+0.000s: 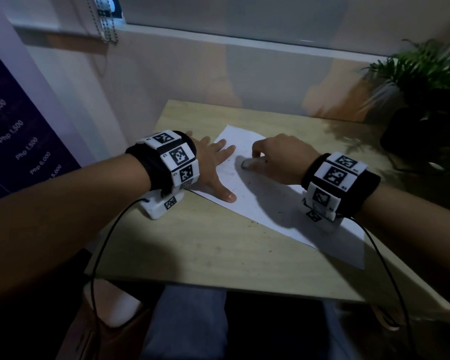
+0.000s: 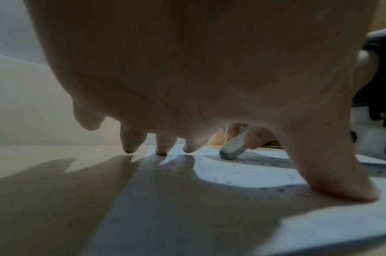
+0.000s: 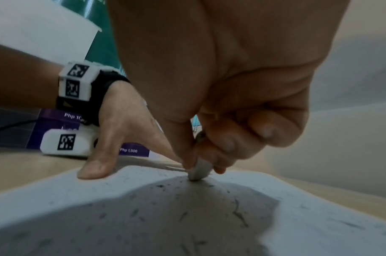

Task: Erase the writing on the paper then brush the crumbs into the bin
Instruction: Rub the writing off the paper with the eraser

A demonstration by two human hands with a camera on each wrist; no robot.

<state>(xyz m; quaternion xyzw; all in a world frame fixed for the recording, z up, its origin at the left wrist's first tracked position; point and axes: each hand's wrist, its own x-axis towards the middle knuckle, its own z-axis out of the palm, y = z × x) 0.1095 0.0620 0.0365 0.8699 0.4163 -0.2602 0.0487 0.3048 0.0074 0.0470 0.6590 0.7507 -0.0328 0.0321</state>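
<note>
The pale wood-grain tabletop (image 1: 218,245) looks matt and smooth; the white paper sheet (image 1: 257,201) is matt, speckled with dark crumbs (image 3: 238,213).

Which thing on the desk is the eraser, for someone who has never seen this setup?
Start at the white paper lying askew on the wooden desk. The left hand lies flat on its edge; the right hand pinches the eraser, a small pale stub with a grey, smudged tip pressed to the sheet.
</note>
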